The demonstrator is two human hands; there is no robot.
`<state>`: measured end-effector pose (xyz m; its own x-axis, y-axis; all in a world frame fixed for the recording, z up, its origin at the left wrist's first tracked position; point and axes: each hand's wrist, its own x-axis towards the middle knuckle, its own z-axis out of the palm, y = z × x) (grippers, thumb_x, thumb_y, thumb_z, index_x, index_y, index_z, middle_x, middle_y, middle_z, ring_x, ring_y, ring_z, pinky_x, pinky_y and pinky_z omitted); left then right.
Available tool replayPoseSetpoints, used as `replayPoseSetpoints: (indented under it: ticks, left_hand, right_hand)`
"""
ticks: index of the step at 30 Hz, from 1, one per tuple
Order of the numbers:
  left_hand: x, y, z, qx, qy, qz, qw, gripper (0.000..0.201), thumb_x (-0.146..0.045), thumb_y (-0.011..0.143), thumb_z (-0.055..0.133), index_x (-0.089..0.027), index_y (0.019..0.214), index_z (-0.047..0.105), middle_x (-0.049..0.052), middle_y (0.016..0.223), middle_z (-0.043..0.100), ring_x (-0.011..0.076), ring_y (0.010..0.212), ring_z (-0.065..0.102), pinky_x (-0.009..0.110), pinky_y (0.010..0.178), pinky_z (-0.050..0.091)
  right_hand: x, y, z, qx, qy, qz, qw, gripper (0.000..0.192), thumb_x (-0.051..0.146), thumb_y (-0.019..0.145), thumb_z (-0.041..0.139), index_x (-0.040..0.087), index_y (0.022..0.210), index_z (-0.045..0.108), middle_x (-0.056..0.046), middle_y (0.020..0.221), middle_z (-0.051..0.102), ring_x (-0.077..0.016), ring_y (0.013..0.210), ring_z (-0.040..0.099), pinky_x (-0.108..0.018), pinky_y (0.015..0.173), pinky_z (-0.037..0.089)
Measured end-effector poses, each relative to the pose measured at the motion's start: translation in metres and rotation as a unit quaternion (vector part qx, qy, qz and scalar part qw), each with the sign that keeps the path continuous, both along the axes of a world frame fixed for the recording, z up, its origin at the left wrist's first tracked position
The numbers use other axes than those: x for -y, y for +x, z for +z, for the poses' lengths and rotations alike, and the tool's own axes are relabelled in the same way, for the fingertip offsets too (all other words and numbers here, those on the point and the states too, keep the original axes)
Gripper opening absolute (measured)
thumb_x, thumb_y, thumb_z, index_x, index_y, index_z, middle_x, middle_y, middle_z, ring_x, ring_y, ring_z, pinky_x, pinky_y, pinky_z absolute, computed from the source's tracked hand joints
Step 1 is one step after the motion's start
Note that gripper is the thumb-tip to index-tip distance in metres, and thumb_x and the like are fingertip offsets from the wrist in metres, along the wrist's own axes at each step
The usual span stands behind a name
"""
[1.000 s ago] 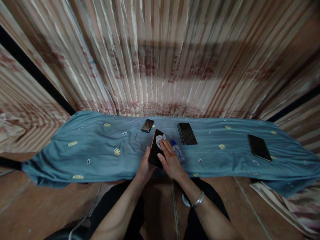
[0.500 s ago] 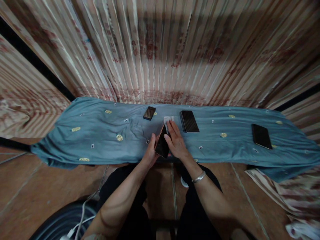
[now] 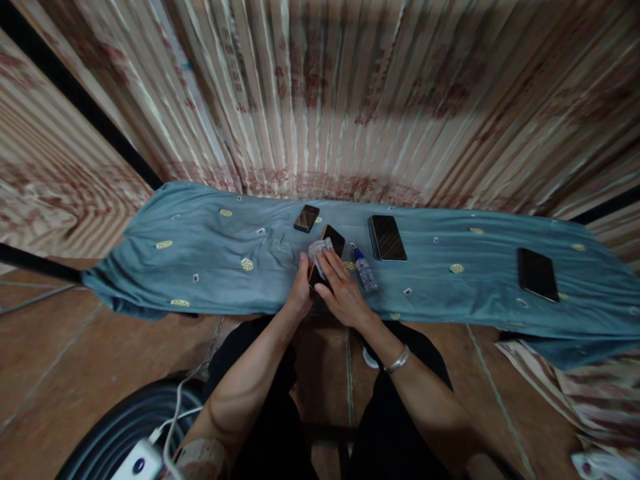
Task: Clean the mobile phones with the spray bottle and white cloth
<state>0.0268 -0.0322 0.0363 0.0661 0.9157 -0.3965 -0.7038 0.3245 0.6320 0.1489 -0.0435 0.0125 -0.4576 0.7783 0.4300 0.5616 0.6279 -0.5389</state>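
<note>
White crumpled cloth [image 3: 318,249] under your right hand [image 3: 343,295] presses the dark glossy phone [image 3: 330,257] gripped by your left hand [image 3: 301,293], mid-table; wipe evenly; steady the edges.

Bare forearms; silver bracelet [image 3: 398,361] on right wrist; black trousers [image 3: 400,427].

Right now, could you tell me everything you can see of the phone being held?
The phone is a slim dark slab with a glossy black screen and an orange-brown edge. It is tilted above the blue cloth. The left hand grips its left edge; the right hand presses a white wipe onto its screen.
</note>
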Motion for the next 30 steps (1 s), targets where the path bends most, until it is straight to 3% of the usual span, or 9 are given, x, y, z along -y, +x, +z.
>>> replayPoseSetpoints:
  ticks: [3,11,18,25,30]
  left_hand:
    - [-0.005,-0.001,0.002,-0.006,-0.008,0.018,1.000,0.055,-0.047,0.103,0.031,-0.013,0.124,0.070,0.010,0.110,0.077,0.0238,0.121,0.066,0.035,0.107,0.048]
    - [-0.016,-0.002,0.005,0.025,-0.043,-0.037,0.998,0.078,-0.069,0.096,0.023,-0.011,0.119,0.071,0.017,0.097,0.078,0.0328,0.110,0.070,0.044,0.102,0.052]
    - [-0.008,0.005,0.016,0.034,-0.062,-0.003,0.998,0.077,-0.068,0.097,0.021,-0.013,0.129,0.065,0.017,0.104,0.076,0.0301,0.110,0.070,0.046,0.100,0.054]
    - [-0.003,0.004,0.022,0.023,-0.081,0.077,0.993,0.059,-0.052,0.101,0.031,-0.009,0.117,0.068,0.014,0.097,0.077,0.0266,0.103,0.073,0.040,0.097,0.055]
    - [0.007,0.009,0.025,-0.002,-0.041,0.125,0.991,0.036,-0.039,0.099,0.047,-0.013,0.098,0.071,0.009,0.094,0.077,0.0202,0.104,0.072,0.029,0.096,0.053]
  right_hand:
    - [0.008,-0.005,0.000,-0.001,0.005,0.024,1.000,0.067,0.044,0.104,0.038,0.023,0.163,0.013,-0.009,0.168,0.022,-0.0248,0.157,0.014,-0.052,0.126,0.025]
    - [0.018,-0.012,-0.002,0.009,0.014,0.055,0.998,0.071,0.047,0.103,0.040,0.017,0.162,0.014,-0.015,0.166,0.028,-0.0261,0.156,0.017,-0.054,0.125,0.026]
    - [0.021,-0.007,0.005,0.053,-0.012,0.052,0.997,0.068,0.048,0.102,0.043,0.020,0.161,0.023,-0.012,0.163,0.035,-0.0268,0.154,0.024,-0.054,0.124,0.027]
    - [0.018,-0.002,0.005,0.045,-0.005,0.039,0.998,0.063,0.046,0.102,0.043,0.023,0.159,0.029,-0.010,0.163,0.036,-0.0260,0.154,0.027,-0.053,0.124,0.026]
    - [0.014,0.006,0.004,0.008,-0.008,0.038,0.999,0.063,0.047,0.103,0.040,0.020,0.159,0.030,-0.012,0.163,0.036,-0.0260,0.154,0.025,-0.051,0.125,0.026]
